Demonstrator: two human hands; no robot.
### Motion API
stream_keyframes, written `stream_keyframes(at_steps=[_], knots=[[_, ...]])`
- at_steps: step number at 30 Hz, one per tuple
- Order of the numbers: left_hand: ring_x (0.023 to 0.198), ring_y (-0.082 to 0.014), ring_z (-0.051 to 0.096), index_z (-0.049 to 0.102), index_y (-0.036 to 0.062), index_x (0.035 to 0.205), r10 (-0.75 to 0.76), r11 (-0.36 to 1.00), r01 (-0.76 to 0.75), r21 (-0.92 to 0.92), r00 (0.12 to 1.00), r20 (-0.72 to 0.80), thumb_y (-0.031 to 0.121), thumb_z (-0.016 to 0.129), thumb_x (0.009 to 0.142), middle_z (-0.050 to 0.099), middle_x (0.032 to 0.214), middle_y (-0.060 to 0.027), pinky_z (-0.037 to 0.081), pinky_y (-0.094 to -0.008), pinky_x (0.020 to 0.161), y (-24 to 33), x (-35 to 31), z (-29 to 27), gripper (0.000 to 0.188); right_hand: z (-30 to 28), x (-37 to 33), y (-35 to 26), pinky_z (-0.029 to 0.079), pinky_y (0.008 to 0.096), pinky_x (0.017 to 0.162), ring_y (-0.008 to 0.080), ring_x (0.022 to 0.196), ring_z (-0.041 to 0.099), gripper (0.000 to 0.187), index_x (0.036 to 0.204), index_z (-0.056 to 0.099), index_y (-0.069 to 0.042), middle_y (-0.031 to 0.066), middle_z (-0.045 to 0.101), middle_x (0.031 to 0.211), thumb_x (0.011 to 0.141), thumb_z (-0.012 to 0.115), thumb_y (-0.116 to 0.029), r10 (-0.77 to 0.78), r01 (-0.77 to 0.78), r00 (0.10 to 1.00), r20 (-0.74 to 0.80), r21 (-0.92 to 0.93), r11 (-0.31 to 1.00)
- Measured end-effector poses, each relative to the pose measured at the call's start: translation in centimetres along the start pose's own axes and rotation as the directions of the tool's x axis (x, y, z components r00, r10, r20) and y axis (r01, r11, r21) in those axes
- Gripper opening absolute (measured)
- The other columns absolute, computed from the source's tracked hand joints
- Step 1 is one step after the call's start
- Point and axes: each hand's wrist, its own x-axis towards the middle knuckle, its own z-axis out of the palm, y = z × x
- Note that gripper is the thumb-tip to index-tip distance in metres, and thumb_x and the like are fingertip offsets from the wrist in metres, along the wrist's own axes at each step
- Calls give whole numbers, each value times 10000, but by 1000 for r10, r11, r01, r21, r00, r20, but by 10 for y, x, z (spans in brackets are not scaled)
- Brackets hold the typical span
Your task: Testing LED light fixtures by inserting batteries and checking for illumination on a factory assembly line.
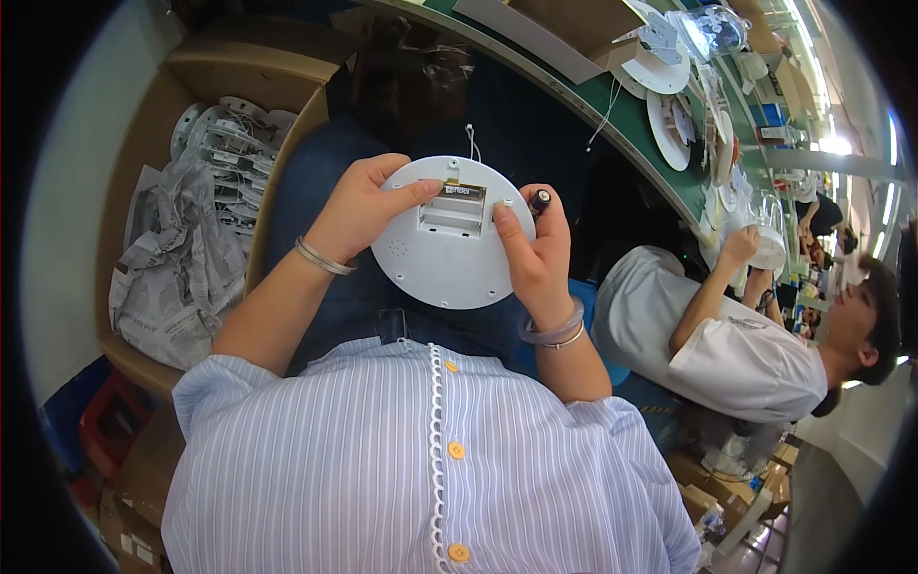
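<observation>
Between my two hands is a white round plastic base (442, 265) with a rectangular battery compartment (452, 219) facing up. One battery (463, 190) lies in the compartment's upper slot; the slots below it show bare. My left hand (368, 206) grips the base's left rim, its thumb at the end of that battery. At the right rim, my right hand (538, 251) holds the base with its thumb on the face. A second, dark battery (540, 199) sticks out between that hand's fingers. A thin white cable with a connector (470, 139) rises from the base's top edge.
On the left stands a cardboard box (143, 359) holding several white round parts (229, 153) and crumpled newspaper (177, 277). A green workbench (612, 120) runs along the upper right, with white discs (669, 134) and an open carton (550, 38). A co-worker (736, 349) sits at the right, handling a white part.
</observation>
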Motion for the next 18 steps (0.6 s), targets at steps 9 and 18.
stream_keyframes(at_steps=[9,18], knots=[[554,-71,535,583,25,755,177,963,-162,216,983,-54,198,619,743,577,648,-30,400,-183,489,10,-8,5,177,-1,-1,4,371,195,569,75,640,432,159,852,430,-39,36,446,715,791,513,-159,13,-12,1000,-10,57,998],[512,-94,550,580,14,700,166,976,-152,153,983,-79,227,630,729,578,616,-58,398,-190,439,13,-10,8,221,-21,11,-1,275,174,537,37,603,338,181,891,535,-24,-8,418,734,859,434,-171,-387,288,889,-245,-359,888]])
